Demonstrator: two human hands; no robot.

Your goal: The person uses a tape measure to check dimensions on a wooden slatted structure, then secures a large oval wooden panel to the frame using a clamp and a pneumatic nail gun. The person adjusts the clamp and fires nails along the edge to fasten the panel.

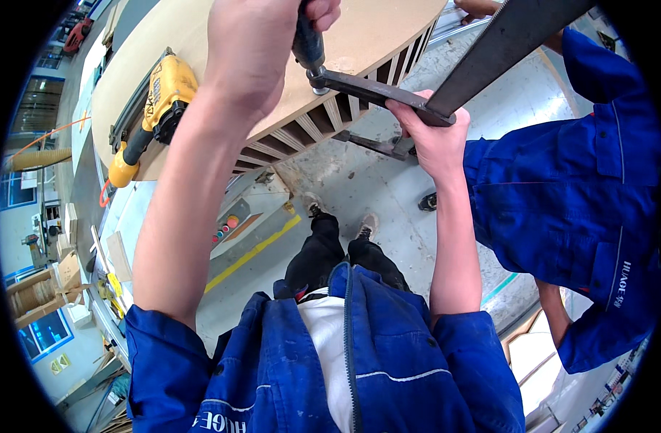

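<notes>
A dark metal bar clamp (381, 92) sits at the edge of a curved wooden panel (374, 36), its screw pad against the panel's top. My left hand (251, 54) is closed around the clamp's dark handle (307, 42), with some fingers hidden behind it. My right hand (440, 141) grips the clamp where its arm meets the long flat bar (504, 54), which slants to the upper right. Below the panel edge another dark metal jaw (377, 144) shows. Ribs with open slots (301, 130) line the panel's side.
A yellow nail gun (170, 94) lies on the panel at left, with an orange hose. A co-worker in a blue jacket (561, 187) stands close at right, one hand (478, 9) near the panel's far edge. Push buttons (226, 225) sit on a machine below the panel.
</notes>
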